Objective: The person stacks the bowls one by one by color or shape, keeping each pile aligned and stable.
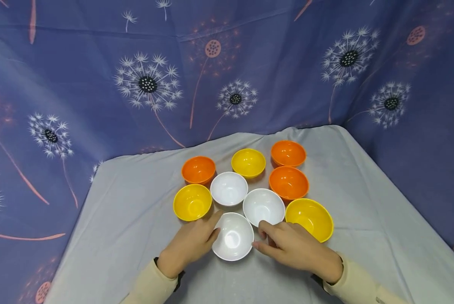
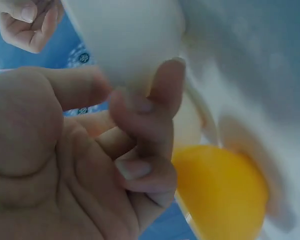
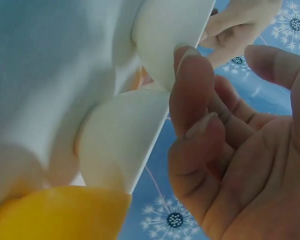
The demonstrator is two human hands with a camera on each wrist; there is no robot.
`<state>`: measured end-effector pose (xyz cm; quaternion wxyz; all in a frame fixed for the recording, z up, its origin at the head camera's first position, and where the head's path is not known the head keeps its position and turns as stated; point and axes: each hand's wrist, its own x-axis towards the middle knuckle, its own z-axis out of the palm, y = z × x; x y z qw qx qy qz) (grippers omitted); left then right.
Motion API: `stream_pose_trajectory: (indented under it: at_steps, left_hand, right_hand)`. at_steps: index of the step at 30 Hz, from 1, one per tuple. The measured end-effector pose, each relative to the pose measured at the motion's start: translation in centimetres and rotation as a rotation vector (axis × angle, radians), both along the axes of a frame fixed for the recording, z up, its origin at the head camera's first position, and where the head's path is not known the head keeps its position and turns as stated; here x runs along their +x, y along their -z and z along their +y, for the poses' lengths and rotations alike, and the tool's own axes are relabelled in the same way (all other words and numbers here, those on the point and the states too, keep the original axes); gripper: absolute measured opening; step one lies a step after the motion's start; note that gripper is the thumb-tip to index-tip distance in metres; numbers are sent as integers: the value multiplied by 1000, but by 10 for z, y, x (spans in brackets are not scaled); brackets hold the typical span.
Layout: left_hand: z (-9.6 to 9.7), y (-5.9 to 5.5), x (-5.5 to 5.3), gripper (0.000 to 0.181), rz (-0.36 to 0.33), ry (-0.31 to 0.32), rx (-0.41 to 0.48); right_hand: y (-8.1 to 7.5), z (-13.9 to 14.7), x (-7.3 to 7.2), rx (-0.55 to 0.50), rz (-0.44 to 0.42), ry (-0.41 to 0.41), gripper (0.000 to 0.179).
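A white bowl (image 1: 232, 247) stands nearest on the cloth, between both hands. My left hand (image 1: 192, 240) grips its left rim, thumb at the inner edge and fingers around the outside; the left wrist view shows the fingers (image 2: 165, 90) bent against the white wall. On the bowl's other side is my right hand (image 1: 293, 245), thumb tip right at the rim and index finger by a second white bowl (image 1: 264, 207). In the right wrist view its thumb (image 3: 275, 62) stands apart from the loosely bent fingers, with nothing between them.
Behind stands a third white bowl (image 1: 229, 188). Yellow bowls (image 1: 192, 202) flank the group, the right one (image 1: 314, 219) close by the right hand. Orange bowls (image 1: 198, 169) and another yellow bowl (image 1: 248, 162) stand farther back. A dandelion-print curtain (image 1: 280, 63) hangs behind the grey cloth (image 1: 135, 202).
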<state>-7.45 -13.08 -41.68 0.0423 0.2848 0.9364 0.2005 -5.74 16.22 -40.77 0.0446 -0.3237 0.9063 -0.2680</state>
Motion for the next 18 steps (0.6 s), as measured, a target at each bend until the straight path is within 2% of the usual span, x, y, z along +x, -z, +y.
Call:
stream_pose_trajectory:
  at_steps: [5,9,12,18]
  left_hand:
    - [4,9,-5,29,-22,16,70]
    - [5,12,-5,19,-34,61,131]
    - [6,10,0,20,-64,83,138]
    - [4,-1,16,28,-100,113,147]
  right_hand:
    - [7,-3,3,18,-5,51,30]
    - [14,-7,3,4,-64,95,34]
    - [15,-12,4,3,-100,122,36]
    - [7,-11,8,22,-107,140,37]
